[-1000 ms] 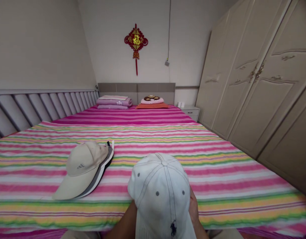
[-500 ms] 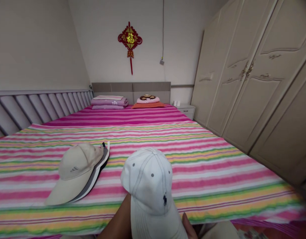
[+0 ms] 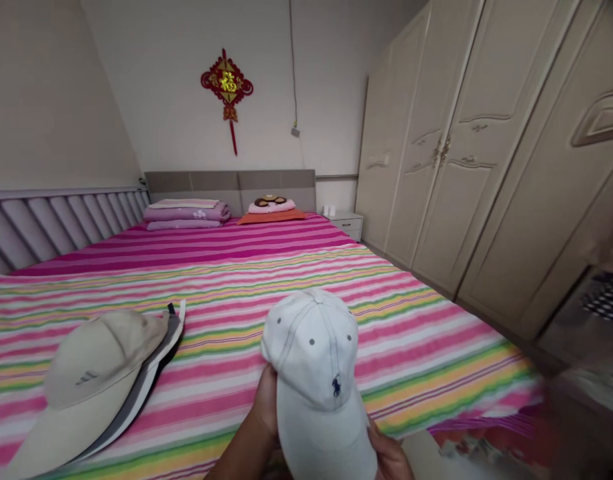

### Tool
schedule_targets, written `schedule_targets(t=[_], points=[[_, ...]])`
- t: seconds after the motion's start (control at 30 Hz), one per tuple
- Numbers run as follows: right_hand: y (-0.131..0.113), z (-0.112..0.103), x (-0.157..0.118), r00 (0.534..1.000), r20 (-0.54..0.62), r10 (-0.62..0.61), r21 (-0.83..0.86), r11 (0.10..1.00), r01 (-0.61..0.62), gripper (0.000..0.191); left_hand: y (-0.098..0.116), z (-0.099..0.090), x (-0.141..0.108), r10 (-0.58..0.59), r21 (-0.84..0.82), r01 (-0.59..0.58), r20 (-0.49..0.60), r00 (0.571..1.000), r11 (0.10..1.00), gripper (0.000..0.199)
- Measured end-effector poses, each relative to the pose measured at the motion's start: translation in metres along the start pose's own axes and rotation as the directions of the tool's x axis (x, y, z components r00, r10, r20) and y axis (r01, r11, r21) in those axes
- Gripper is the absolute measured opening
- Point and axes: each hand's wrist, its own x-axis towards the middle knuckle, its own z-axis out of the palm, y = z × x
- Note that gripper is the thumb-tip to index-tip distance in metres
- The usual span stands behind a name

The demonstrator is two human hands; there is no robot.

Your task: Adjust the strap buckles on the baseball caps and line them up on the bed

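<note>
A white cap [image 3: 314, 373] with a small dark emblem is held up over the near edge of the bed, brim toward me. My left hand [image 3: 267, 403] grips its left side, the fingers partly hidden behind the crown. At the right edge of the brim, my right hand [image 3: 388, 453] holds on with its fingers partly behind it. A stack of caps lies on the striped bedspread to the left, a beige cap [image 3: 104, 363] on top, with grey, white and black brims showing beneath.
Folded purple bedding [image 3: 186, 215] and an orange and pink pile [image 3: 271, 212] lie by the headboard [image 3: 276, 183]. A white nightstand [image 3: 347, 223] and a tall wardrobe [image 3: 426, 160] stand on the right. Slatted rails [image 3: 61, 223] run along the left.
The view has turned right, so the bed and cap stack sit further left. The white cap is raised slightly, and more of both my hands shows around it.
</note>
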Motion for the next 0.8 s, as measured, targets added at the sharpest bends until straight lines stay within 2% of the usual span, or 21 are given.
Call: schedule_targets(t=[0.13,0.23,0.33,0.43,0.57,0.8], points=[[-0.047,-0.008,0.009,0.991,-0.029,-0.128,-0.063,0.990,0.126,0.024,-0.009,-0.010,0.013,-0.105,-0.060,0.105,0.007,0.994,0.993,0.038],[-0.091,-0.021,0.020,0.973,-0.070,-0.218,-0.145,0.968,0.207,0.027,-0.016,-0.023,0.013,-0.146,-0.044,0.144,-0.047,0.988,0.989,0.035],[-0.131,-0.033,0.033,0.952,-0.119,-0.282,-0.216,0.943,0.253,0.024,-0.021,-0.035,0.011,-0.183,-0.001,0.184,-0.113,0.977,0.983,0.033],[-0.161,-0.042,0.047,0.944,-0.145,-0.296,-0.234,0.937,0.257,0.027,-0.024,-0.044,0.010,-0.188,0.025,0.191,-0.093,0.978,0.981,0.031],[-0.182,-0.056,0.067,0.930,-0.194,-0.311,-0.253,0.932,0.259,0.025,-0.027,-0.053,0.008,-0.174,0.041,0.176,-0.029,0.984,0.984,0.030],[-0.197,-0.082,0.088,0.883,-0.359,-0.301,-0.314,0.930,0.189,0.022,-0.031,-0.066,0.009,-0.170,0.034,0.169,0.033,0.985,0.985,0.031]])
